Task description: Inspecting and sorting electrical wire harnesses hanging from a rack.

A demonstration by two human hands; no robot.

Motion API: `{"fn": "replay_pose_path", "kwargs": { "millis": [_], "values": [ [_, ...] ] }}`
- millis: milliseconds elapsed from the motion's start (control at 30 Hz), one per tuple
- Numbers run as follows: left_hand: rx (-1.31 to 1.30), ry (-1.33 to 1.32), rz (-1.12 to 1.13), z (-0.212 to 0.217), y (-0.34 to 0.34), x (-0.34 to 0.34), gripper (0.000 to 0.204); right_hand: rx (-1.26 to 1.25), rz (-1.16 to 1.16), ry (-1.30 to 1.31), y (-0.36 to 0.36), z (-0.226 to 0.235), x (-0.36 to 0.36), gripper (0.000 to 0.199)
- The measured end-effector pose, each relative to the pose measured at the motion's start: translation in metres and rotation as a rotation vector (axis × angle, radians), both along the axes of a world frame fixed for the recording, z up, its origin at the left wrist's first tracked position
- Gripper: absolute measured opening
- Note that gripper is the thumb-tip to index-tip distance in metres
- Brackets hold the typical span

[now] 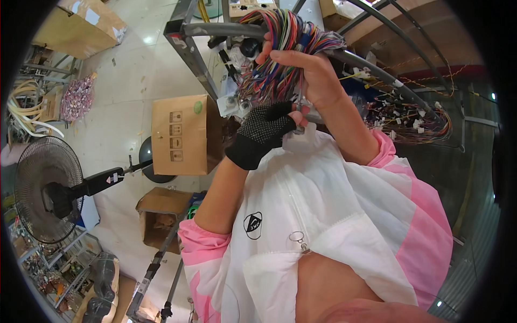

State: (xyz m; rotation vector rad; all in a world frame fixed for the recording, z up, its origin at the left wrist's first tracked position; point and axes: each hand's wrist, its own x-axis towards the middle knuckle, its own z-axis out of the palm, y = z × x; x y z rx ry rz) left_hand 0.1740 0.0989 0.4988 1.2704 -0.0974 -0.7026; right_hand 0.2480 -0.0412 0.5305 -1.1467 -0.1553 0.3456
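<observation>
A thick bundle of many-coloured wires (285,32) hangs over a grey metal rail (226,29) in front of my chest. My right hand (318,72), bare, curls round the bundle from the right, with its thumb and fingers across the strands. Just below it, my left hand (264,129) wears a black dotted glove with bare fingertips. Its thumb and fingers are pinched together near the lower ends of the wires. What lies between those fingertips is too small to make out. A pale translucent piece (299,139) shows right under them.
More wire harnesses with white connectors (412,124) hang at the right of the rack. To the left stand a cardboard box (180,134), a black fan (48,188) and an opened carton (159,215). Another large box (81,27) sits at the far left.
</observation>
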Motion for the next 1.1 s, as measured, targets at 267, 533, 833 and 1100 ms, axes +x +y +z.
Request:
{"fn": "replay_pose_path", "kwargs": {
  "millis": [267,533,833,1100],
  "values": [
    [-0.09,0.17,-0.03,-0.015,0.002,0.0,0.033,-0.094,0.019,-0.148,-0.009,-0.01,-0.006,0.033],
    [-0.29,0.273,0.094,-0.025,-0.004,-0.004,0.029,-0.094,0.047,-0.113,-0.016,-0.019,-0.003,0.034],
    [0.002,0.123,0.058,-0.016,-0.01,0.009,0.022,-0.106,0.037,-0.115,-0.017,-0.024,0.001,0.031],
    [-0.242,0.046,-0.165,-0.036,-0.011,0.008,0.038,-0.185,0.113,-0.184,-0.026,-0.031,0.005,0.038]
  ]
}}
